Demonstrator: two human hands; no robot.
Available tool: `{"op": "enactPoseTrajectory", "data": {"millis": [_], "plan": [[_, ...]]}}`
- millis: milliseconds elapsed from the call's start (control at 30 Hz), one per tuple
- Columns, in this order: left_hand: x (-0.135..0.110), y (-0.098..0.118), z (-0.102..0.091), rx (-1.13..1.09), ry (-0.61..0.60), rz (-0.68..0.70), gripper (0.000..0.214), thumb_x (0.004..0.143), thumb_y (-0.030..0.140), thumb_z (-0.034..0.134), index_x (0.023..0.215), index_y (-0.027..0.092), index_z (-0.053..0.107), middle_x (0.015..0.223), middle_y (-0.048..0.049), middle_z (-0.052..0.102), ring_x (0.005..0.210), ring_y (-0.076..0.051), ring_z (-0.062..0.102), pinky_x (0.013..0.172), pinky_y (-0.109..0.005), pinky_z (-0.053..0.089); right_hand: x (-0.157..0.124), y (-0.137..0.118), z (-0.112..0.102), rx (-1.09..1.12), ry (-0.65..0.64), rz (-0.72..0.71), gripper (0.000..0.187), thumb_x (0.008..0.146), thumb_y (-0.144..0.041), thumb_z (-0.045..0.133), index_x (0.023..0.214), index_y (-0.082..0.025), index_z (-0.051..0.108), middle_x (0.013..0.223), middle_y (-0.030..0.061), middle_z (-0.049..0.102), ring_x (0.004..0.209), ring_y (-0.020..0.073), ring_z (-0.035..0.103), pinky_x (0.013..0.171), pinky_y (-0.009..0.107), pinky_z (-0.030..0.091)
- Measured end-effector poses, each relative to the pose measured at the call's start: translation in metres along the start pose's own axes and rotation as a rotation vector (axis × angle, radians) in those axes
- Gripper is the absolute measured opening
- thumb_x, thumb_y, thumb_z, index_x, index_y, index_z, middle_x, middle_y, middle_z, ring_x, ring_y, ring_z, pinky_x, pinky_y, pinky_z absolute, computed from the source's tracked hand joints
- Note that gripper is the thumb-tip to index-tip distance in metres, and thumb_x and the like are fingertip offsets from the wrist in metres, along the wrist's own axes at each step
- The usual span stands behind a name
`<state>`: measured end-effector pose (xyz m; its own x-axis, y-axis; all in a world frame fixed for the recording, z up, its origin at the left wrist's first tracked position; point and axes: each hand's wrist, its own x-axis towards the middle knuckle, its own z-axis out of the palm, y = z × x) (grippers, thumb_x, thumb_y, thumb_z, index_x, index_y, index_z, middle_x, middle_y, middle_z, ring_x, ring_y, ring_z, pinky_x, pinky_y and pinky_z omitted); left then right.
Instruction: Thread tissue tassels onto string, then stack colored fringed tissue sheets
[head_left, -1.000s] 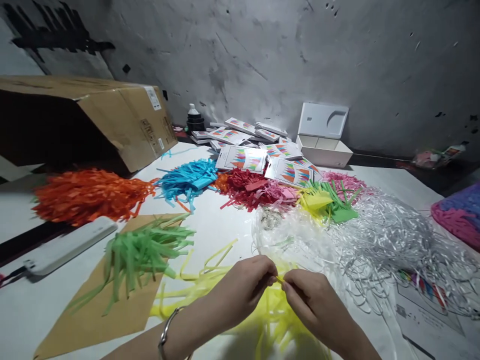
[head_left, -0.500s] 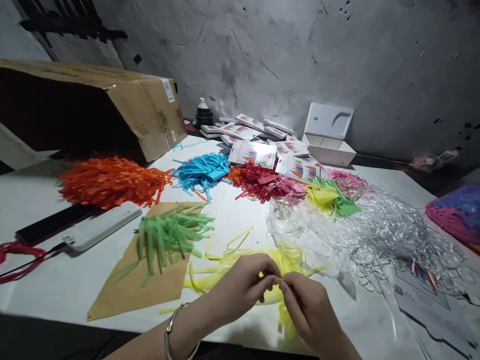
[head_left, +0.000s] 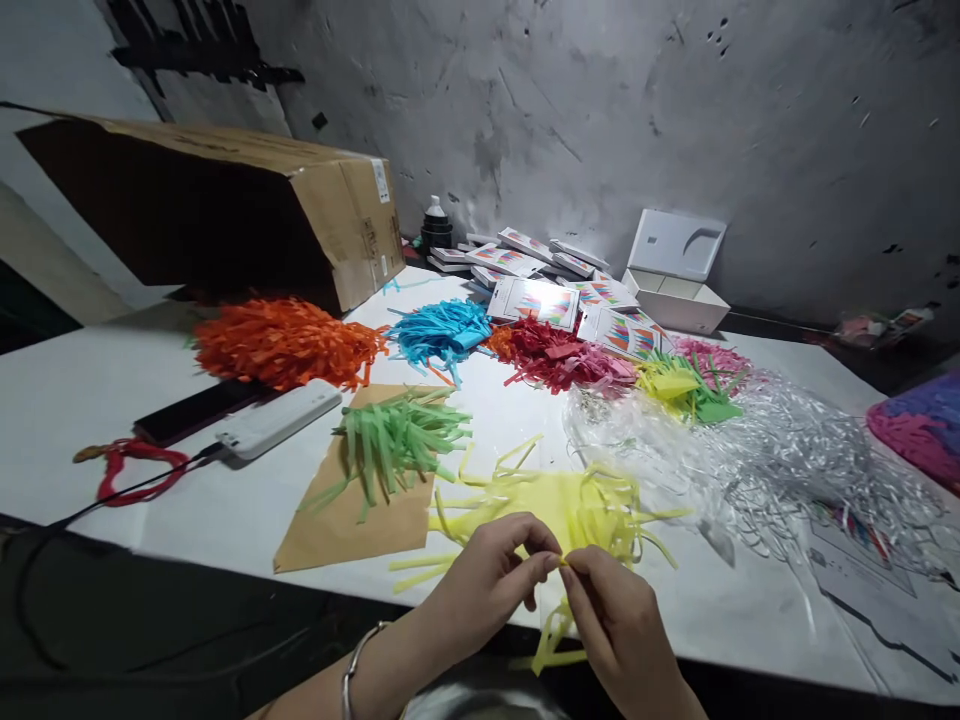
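Yellow streamers (head_left: 546,650), clamped in left hand (head_left: 491,568) and right hand (head_left: 622,610) fingers (head_left: 589,590), now dangle past the table (head_left: 757,620) edge.

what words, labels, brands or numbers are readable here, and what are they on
None can be read with certainty.
Cardboard box: white sticker and dark printed marks, too small.
White flat packs: coloured pictures; any lettering is too small.
Pale printed sheet, right: print too faint and blurred.
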<state>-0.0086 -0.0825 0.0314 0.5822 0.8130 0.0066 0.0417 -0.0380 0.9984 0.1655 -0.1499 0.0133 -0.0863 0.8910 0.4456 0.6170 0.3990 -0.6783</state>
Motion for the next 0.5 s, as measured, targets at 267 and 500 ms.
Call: {"op": "enactPoseTrajectory", "data": {"millis": [267,500], "plan": [[-0.030,-0.025,-0.003,-0.191,-0.040,-0.092,0.036,0.084,0.049,0.072,0.085,0.013,0.068,0.074,0.0000,0.060,0.053,-0.009,0.057,0.049,-0.019,0.048,-0.023,-0.016,0.022,0.100,-0.075,0.123,0.023,0.102,-0.029,0.046,0.086,-0.022,0.061,0.072,-0.0021,0.060,0.061,0.0116,0.054,0.058,0.022,0.038],[-0.037,-0.027,-0.009,-0.201,-0.046,-0.161,0.041,0.084,0.051,0.070,0.084,0.011,0.073,0.068,-0.0023,0.062,0.058,-0.012,0.058,0.054,-0.022,0.052,-0.032,-0.012,0.035,0.209,-0.104,0.274,0.033,0.102,-0.039,0.047,0.082,-0.020,0.064,0.069,-0.0010,0.062,0.059,0.0118,0.053,0.056,0.022,0.038]]}}
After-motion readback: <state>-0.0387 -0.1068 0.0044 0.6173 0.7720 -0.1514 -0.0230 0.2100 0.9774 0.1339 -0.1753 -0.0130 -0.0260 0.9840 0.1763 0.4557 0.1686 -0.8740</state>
